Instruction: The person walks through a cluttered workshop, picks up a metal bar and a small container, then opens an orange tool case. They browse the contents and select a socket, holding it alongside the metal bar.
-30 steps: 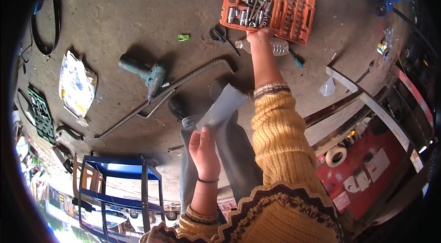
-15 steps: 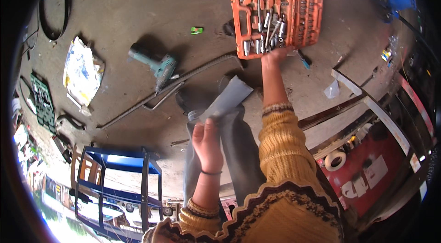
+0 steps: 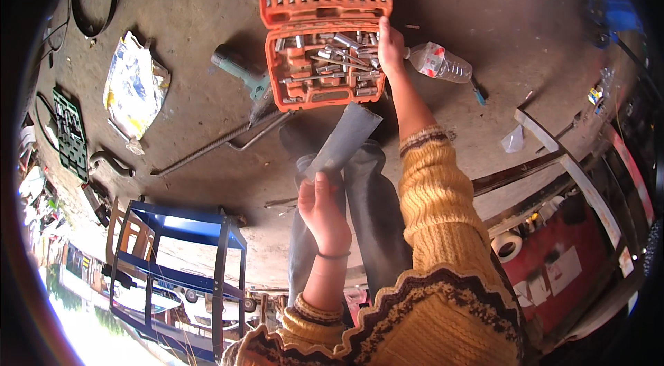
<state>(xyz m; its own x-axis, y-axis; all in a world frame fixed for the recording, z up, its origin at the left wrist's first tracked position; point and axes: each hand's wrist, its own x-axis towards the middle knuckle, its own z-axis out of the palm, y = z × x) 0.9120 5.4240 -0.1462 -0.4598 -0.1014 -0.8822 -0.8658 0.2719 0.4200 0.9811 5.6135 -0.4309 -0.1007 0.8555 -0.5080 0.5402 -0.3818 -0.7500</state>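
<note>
An orange socket set case [image 3: 274, 72] lies unfolded ahead of me, its lid half on the far side. Small sockets sit in rows in the lid; loose sockets and extension bars [image 3: 339, 58] are heaped in the near half. My right hand [image 3: 391, 47] grips the case's right edge near the hinge, the fingers partly hidden. Over my knees, my left hand [image 3: 321, 208] is closed round the lower end of a long grey flat-looking piece [image 3: 348, 136], which slants up to the right. Whether that piece is solid or hollow I cannot tell.
A teal cordless drill [image 3: 242, 70] lies left of the case, beside a long ribbed bar [image 3: 207, 152]. To the right lies a clear plastic bottle [image 3: 443, 64]. A green tool case [image 3: 71, 134] and blue metal frame [image 3: 225, 255] stand left; a metal frame [image 3: 539, 132] stands right.
The socket set case has swung round about a quarter turn and shifted left, its lid now on the far side. The bottle has come into sight. My left hand still holds the grey piece.
</note>
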